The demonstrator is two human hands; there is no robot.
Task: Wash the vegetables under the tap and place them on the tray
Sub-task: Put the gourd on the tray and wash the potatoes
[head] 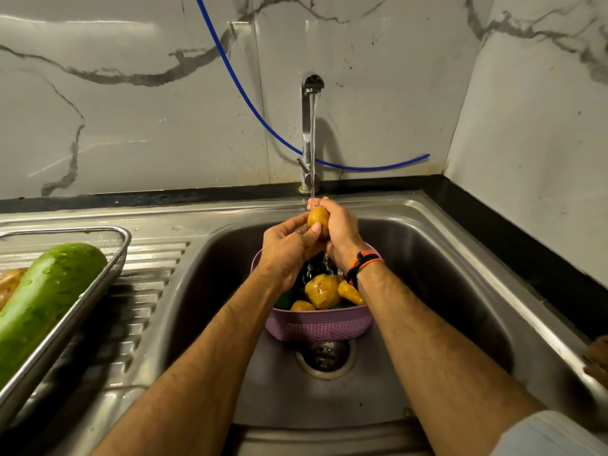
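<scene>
Small yellow-brown potato [318,219] held under the thin stream of water [313,149] falling from the upright chrome tap [308,133] at the back edge of the stainless-steel sink [460,291]. Left hand [289,251] curled round the near-left side of the potato, thumb laid across its front; right hand [342,232] wrapped over its right side and top, fingertips meeting the stream. Orange-and-black thread band [362,263] on the right wrist. Directly below both hands, round lilac plastic colander basket [317,325] standing in the basin, just behind the metal drain strainer [325,355]; inside it, three wet yellow-brown potatoes [320,289] toward the near rim, with dark green vegetables [284,301] partly hidden beneath them, kind not discernible. Water dripping from the held potato into the basket. On the ribbed draining board [148,291] at the left side of the sink, rectangular steel mesh-walled tray [108,278], cut off by the left edge of the view; in it, large wet green bottle gourd [46,301] lying diagonally, and a pale brown vegetable [11,281] touching its left side, mostly out of view. Thin blue hose [250,106] running down across the white grey-veined marble wall tiles [131,110] behind the tap and ending near the back right corner of the black worktop edging [493,218].
</scene>
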